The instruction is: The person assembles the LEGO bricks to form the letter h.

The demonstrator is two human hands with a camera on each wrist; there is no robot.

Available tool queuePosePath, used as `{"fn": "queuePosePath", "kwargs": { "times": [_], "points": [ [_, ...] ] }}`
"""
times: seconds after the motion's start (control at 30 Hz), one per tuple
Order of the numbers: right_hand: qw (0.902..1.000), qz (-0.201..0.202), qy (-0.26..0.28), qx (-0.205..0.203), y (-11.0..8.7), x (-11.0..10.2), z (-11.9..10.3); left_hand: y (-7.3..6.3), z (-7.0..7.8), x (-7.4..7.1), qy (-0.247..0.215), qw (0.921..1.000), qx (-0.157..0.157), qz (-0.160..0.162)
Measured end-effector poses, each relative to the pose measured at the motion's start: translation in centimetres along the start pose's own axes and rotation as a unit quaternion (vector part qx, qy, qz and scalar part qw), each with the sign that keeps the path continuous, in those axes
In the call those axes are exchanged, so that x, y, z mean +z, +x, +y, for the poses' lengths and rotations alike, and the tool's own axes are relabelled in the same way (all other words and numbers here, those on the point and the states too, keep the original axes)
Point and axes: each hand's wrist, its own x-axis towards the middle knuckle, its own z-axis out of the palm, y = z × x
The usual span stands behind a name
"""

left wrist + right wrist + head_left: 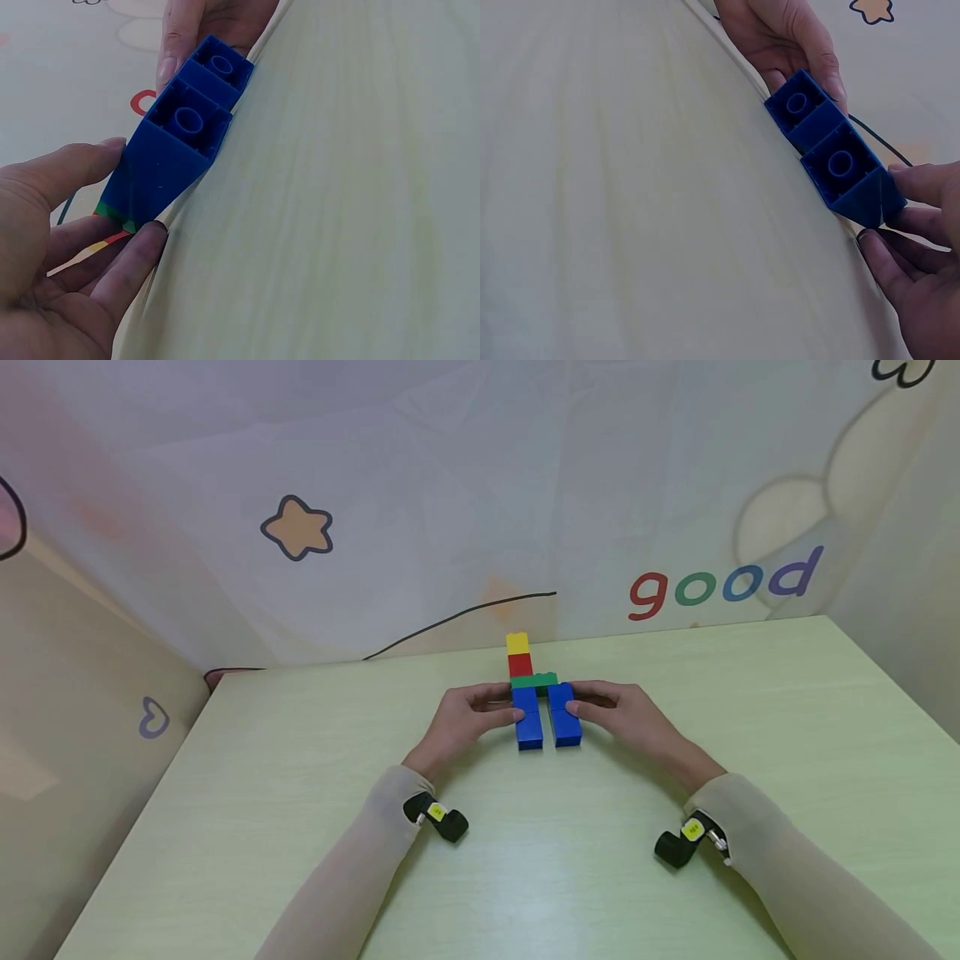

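A figure of toy building blocks lies on the pale table. Its yellow block [517, 643] and red block [520, 665] point toward the wall, joined to a green block [543, 679]. Two blue legs, the left one [529, 731] and the right one [566, 727], extend toward the person with a narrow gap between them. My left hand [474, 714] holds the left leg, thumb on top, fingers at its outer side. On the other side, my right hand [622, 714] grips the right leg the same way. Both wrist views show the legs' hollow ends [187, 120].
The table [300, 860] stretches out around the hands. Behind it rises a printed wall cloth [450, 485] with a star and the word "good". Each sleeve carries a black wrist camera, the left one [450, 825] and the right one [675, 849].
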Motion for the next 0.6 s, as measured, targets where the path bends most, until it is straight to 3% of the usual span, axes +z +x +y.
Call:
{"fn": "queuePosePath", "kwargs": {
  "times": [0.6],
  "points": [
    [0.9998,0.016,-0.004,0.009,-0.11,0.45,-0.07,0.07,-0.04,0.19,0.009,0.9996,-0.018,0.021]
  ]
}}
